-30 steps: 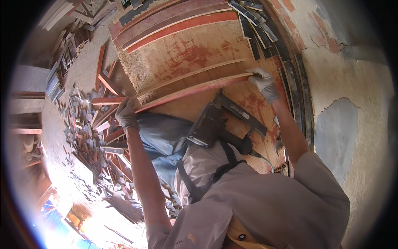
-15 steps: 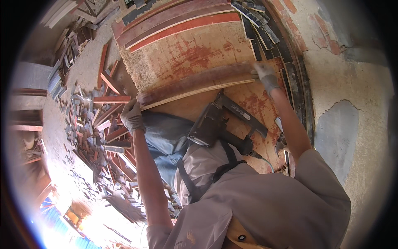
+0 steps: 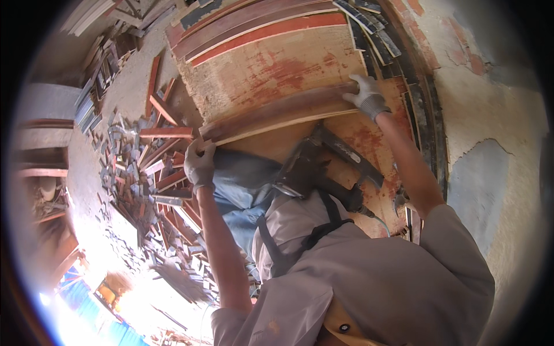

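Observation:
A long reddish-brown wooden board (image 3: 283, 112) lies crosswise in front of me, its pale cut edge facing me. Its left end is pinched by my gloved left hand (image 3: 200, 166), fingers and thumb closed at the corner. My gloved right hand (image 3: 369, 97) grips the right end, with thumb and fingers around it. Between the board and my body a dark nail gun (image 3: 314, 164) rests on my lap, a thin hose at its handle. Below the board is a worn, red-stained plywood surface (image 3: 277, 72).
More red-brown boards (image 3: 259, 29) lie at the far side of the plywood. Dark strips (image 3: 375, 40) are stacked at the far right, beside a patchy wall (image 3: 479, 173). Many wood offcuts (image 3: 167, 179) cover the floor on the left. A hammer-like metal tool (image 3: 400, 199) sits near my right forearm.
The whole view has shifted slightly, moving the scene to the right. My right hand's fingers now wrap more plainly round the board's end. Both hands stay at its two ends.

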Available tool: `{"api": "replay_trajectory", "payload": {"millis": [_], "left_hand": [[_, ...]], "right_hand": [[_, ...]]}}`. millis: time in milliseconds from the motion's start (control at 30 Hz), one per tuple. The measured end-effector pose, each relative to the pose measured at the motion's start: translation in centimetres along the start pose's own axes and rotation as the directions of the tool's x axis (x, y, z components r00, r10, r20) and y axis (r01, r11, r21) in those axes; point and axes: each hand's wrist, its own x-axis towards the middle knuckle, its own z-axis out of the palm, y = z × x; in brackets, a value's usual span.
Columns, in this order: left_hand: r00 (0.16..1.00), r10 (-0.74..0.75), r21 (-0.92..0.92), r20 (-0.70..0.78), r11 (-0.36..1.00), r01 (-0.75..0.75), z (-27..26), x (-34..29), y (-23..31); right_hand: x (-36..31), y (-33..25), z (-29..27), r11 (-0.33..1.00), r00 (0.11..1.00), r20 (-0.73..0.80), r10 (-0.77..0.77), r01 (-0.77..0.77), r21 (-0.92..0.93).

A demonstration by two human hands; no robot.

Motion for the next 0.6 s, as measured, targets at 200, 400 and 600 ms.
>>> {"api": "replay_trajectory", "payload": {"millis": [200,400,600], "left_hand": [[0.990,-0.001,0.178,-0.139,0.984,0.026,0.7,-0.7,0.3],[0.989,-0.091,0.151,-0.117,0.983,0.108,0.8,-0.4,-0.6],[0.983,-0.129,-0.095,-0.132,0.989,0.117,1.1,0.0,-1.4]], "right_hand": [[-0.3,1.3,-0.9,0.964,0.982,0.060,-0.178,0.186,-0.191],[-0.2,2.4,-3.2,0.698,0.989,0.121,-0.081,-0.031,0.715],[-4.6,2.1,-4.6,0.201,0.855,0.352,0.381,-0.448,0.871]]}}
